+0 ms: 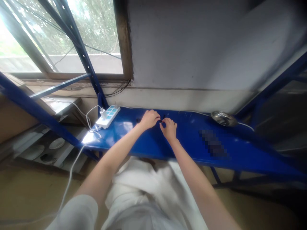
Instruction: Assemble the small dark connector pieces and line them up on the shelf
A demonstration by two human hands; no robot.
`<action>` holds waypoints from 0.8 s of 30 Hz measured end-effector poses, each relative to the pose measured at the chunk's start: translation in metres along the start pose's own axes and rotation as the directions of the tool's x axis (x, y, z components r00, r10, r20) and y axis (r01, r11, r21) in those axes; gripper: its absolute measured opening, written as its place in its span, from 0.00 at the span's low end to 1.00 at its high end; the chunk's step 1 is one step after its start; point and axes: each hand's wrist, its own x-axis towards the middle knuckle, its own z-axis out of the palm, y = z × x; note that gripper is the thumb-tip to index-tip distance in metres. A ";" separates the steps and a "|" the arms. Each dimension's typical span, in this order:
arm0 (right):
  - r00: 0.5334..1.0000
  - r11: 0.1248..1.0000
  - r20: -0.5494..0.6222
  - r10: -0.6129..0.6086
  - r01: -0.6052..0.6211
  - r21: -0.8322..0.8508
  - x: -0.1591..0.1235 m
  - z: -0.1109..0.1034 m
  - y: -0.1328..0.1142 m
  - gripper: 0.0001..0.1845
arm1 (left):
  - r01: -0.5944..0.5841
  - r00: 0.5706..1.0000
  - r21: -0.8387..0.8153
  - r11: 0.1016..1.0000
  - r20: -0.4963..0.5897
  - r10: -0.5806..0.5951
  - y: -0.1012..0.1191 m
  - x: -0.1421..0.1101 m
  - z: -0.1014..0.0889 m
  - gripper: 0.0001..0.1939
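My left hand (150, 119) and my right hand (169, 128) meet above the blue metal shelf (148, 145), their fingertips nearly touching. Between the fingertips is a small dark piece (161, 121), too small to name. Both hands are closed in a pinch around it, the fingers hiding part of it. Another small dark thing (138, 120) lies just left of my left hand. A few tiny dark bits sit on the surface behind my fingers.
A white power strip (107, 116) with a plug and cable stands at the shelf's left end. A shiny metal dish (223, 118) lies at the back right, a blurred-out dark rectangle (213, 143) in front of it. Blue posts (90, 68) rise at the sides.
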 end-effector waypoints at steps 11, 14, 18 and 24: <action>0.994 0.990 -0.032 0.100 -0.096 0.100 -0.027 0.011 0.016 0.12 | 0.044 0.946 0.271 0.961 0.297 -0.127 -0.047 0.030 0.008 0.06; 0.994 0.990 -0.046 0.100 -0.094 0.109 -0.029 0.012 0.017 0.12 | 0.059 0.944 0.282 0.958 0.297 -0.145 -0.053 0.028 0.014 0.06; 0.993 0.988 -0.053 0.108 -0.101 0.114 -0.031 0.014 0.018 0.12 | 0.049 0.946 0.283 0.958 0.295 -0.136 -0.058 0.028 0.017 0.05; 0.992 0.987 -0.057 0.115 -0.107 0.118 -0.034 0.016 0.019 0.13 | 0.005 0.934 0.357 0.934 0.332 -0.132 -0.060 0.026 0.019 0.07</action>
